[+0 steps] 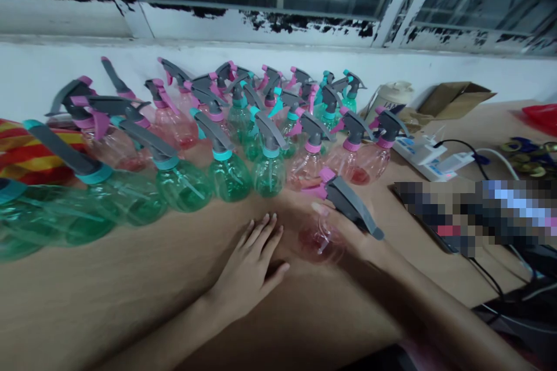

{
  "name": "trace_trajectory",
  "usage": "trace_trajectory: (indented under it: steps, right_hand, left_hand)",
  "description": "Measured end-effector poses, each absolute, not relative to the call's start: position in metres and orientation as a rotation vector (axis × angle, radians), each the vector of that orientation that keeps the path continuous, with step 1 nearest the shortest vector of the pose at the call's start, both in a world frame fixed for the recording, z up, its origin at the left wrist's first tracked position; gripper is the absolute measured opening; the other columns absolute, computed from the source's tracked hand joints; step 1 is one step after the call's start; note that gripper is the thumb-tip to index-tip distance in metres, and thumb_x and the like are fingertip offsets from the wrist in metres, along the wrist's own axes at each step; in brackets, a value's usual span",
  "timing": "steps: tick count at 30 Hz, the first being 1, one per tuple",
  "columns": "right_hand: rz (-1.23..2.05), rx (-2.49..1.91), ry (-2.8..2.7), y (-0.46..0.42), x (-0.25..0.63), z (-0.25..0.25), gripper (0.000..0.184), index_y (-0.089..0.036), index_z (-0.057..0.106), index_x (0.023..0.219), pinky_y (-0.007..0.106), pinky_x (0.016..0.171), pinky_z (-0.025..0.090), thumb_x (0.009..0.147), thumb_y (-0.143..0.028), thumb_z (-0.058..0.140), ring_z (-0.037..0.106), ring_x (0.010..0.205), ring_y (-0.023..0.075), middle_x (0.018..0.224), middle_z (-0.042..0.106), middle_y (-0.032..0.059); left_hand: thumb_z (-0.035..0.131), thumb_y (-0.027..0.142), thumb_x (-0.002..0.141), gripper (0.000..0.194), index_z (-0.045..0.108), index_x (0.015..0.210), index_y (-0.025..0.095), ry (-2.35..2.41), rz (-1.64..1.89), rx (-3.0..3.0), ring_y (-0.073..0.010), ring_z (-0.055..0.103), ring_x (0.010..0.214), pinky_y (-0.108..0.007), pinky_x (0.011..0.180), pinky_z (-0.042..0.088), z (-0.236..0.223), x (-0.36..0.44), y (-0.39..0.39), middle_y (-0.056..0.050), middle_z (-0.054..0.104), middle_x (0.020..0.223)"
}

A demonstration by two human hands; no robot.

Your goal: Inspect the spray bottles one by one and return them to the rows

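My right hand (348,229) is wrapped round the neck of a pink spray bottle (317,240) with a grey and pink trigger head; part of its grip is hidden behind that head. The bottle is near the front of the table. To its left, my left hand (252,266) lies flat on the wood with its fingers stretched out, holding nothing. Just beyond my fingertips stand green spray bottles (230,177) with teal collars. Pink spray bottles (304,165) continue the front row to the right.
More pink and green bottles crowd toward the wall. At the right are a power strip (429,163) with plugged-in chargers, a dark phone-like device (424,217), cables, a cardboard box (455,98) and a red item (542,117). A striped cloth (37,153) lies at the left.
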State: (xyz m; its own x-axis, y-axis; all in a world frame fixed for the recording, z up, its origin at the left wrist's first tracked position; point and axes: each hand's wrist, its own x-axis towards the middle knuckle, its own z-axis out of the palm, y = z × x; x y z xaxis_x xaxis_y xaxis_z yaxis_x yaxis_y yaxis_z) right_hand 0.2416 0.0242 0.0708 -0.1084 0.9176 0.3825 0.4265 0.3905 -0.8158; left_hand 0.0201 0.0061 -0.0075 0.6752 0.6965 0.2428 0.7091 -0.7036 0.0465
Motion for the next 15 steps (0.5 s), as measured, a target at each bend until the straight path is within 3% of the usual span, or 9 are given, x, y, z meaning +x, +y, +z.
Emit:
trace_trajectory:
  steps: [3,7,11,15]
  right_hand:
    - [0.709,-1.182,-1.688,0.024,0.24,0.072,0.02,-0.025,0.061,0.095,0.035,0.075,0.053,0.084,-0.041,0.059,0.064,0.077,0.0196,0.088,0.065,0.0022]
    - [0.63,-1.18,-1.697,0.025,0.238,0.076,0.022,-0.025,0.051,0.076,0.032,0.062,0.05,0.084,-0.044,0.058,0.056,0.062,0.0167,0.069,0.055,-0.0014]
    - [0.57,-1.114,-1.716,0.025,0.242,0.068,0.019,-0.027,0.056,0.082,0.032,0.058,0.051,0.085,-0.046,0.055,0.057,0.062,0.0183,0.07,0.058,-0.0006]
    - [0.573,-1.139,-1.677,0.026,0.249,0.052,0.013,-0.027,0.063,0.088,0.033,0.064,0.053,0.087,-0.036,0.054,0.063,0.067,0.019,0.075,0.065,0.0]
  left_hand:
    - [0.047,0.044,0.094,0.058,0.039,0.138,0.007,-1.178,-0.384,-2.827,-0.0292,0.03,0.137,-0.049,0.109,0.029,-0.007,0.02,0.005,-0.017,0.034,0.148]
    - [0.046,0.044,0.095,0.056,0.04,0.137,0.008,-1.179,-0.404,-2.823,-0.0293,0.031,0.137,-0.049,0.109,0.03,-0.007,0.019,0.005,-0.017,0.035,0.148]
    - [0.047,0.044,0.094,0.056,0.04,0.137,0.008,-1.177,-0.406,-2.829,-0.0301,0.032,0.136,-0.049,0.108,0.031,-0.006,0.019,0.006,-0.018,0.035,0.147]
    - [0.046,0.043,0.095,0.056,0.04,0.137,0.008,-1.186,-0.408,-2.847,-0.0299,0.031,0.136,-0.049,0.108,0.031,-0.006,0.019,0.005,-0.017,0.035,0.148]
